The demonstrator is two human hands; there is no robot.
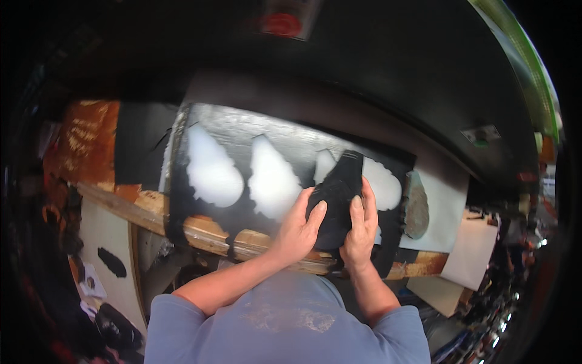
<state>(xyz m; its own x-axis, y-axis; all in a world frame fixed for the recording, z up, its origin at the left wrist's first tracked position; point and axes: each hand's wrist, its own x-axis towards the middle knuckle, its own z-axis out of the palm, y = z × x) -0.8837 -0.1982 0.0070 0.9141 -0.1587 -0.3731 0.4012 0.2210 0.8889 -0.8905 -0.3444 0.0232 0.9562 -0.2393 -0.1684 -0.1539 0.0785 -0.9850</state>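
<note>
Between my two hands is a black, scallop-edged cut piece (339,209), broad near me and narrowing away; whether it is one layer or several I cannot tell. My left hand (300,225) grips its left edge, thumb on top. My right hand (362,227) holds the right edge, thumb also on top and fingers along the side. Beneath lies a shiny black sheet (239,215) with several pear-shaped, notch-edged holes, through which a white surface (273,179) shows. The held piece partly covers two of the holes.
Above and beyond the sheet hangs a large dark machine body (376,67) with a red button (282,24). A grey-brown pear-shaped form (416,206) lies on a white board (445,212) at the right. Along the near side runs a worn wooden edge (121,206); a black offcut (112,261) lies lower left.
</note>
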